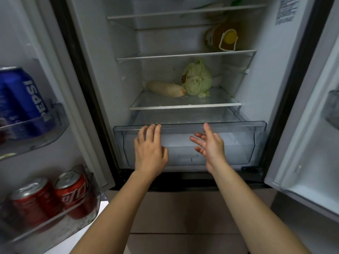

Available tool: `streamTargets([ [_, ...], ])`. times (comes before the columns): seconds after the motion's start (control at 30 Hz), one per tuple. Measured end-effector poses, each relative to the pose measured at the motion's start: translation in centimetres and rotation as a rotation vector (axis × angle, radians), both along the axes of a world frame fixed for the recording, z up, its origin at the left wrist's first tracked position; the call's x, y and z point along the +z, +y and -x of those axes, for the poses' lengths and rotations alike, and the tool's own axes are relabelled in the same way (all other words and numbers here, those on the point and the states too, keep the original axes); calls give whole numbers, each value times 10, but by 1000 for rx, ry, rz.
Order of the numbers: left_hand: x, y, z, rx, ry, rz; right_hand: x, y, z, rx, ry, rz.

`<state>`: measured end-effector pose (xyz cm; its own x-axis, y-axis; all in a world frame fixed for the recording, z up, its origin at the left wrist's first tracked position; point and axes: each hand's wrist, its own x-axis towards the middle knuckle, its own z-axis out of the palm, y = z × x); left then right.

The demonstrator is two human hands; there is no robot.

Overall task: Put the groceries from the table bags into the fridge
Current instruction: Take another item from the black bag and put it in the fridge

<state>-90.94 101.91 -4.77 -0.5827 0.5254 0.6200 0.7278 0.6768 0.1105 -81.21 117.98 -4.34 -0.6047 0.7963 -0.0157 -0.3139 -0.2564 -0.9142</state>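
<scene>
Open fridge (95, 70), both hands (149, 154) at clear drawer (244, 143)

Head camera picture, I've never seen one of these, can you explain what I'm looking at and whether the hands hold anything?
The camera sits on a person's head, looking down at their own bare arms before an open fridge. The left hand rests its fingers on the rim of the clear drawer at the bottom; the right hand is open in front of it. Neither holds anything. On the shelf above lie a cabbage and a white radish; higher up lies a bottle. The left door holds a blue can and two red cans.
</scene>
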Motion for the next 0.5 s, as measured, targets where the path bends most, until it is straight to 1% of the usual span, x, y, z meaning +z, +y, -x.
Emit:
streamTargets([
  [0.13,-2,-8,-9,-15,3,7,-3,-9,-13,-12,-13,-46],
  [0.27,4,-12,-12,-11,-40,81,6,-9,-17,13,-50,-67],
  [0.33,4,-16,-11,-17,-41,107,5,-10,-18,25,-117,-113],
  [0.4,-1,-21,-10,-35,-16,96,-6,-14,-17,-26,-220,-239],
  [0.43,-5,-24,-11,-43,-3,83,-15,-17,-18,-80,-273,-347],
  [0.5,-15,-32,-12,-47,10,25,-35,-24,-22,-189,-382,-638],
])
